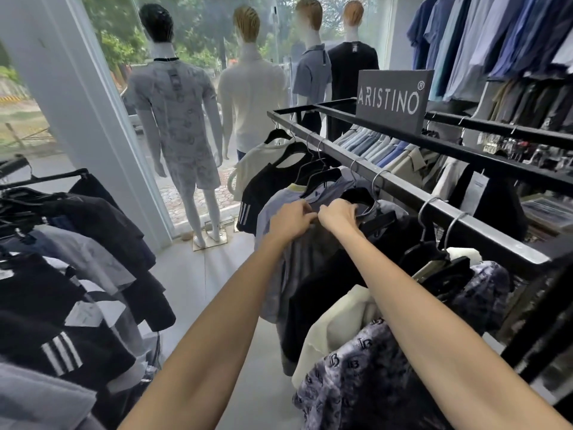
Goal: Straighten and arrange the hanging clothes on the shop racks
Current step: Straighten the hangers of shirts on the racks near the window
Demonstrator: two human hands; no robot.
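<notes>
**Head view.** Your left hand (293,217) and right hand (338,214) meet at the neck of a grey shirt (314,245). The shirt hangs mid-rack from the rail (400,189), between a pale blue shirt (276,198) at its ten o'clock and a black garment (325,290) at its five o'clock.

Both sets of fingers are curled in and clamped on the cloth near the collar. Those of the right hand lie against the black hanger (356,195). Whether they also pinch it cannot be told, since the knuckles hide them.

The two-handed hold at the neckline probably serves to centre the shirt on its hanger, so that the shoulders sit level and the front faces along the row.

The hooks on the rail stand unevenly spaced, and the striped tee (257,193) at eleven o'clock hangs turned aside. Judge the row as only partly arranged. A brand sign (390,97) tops the rack at one o'clock.
</notes>
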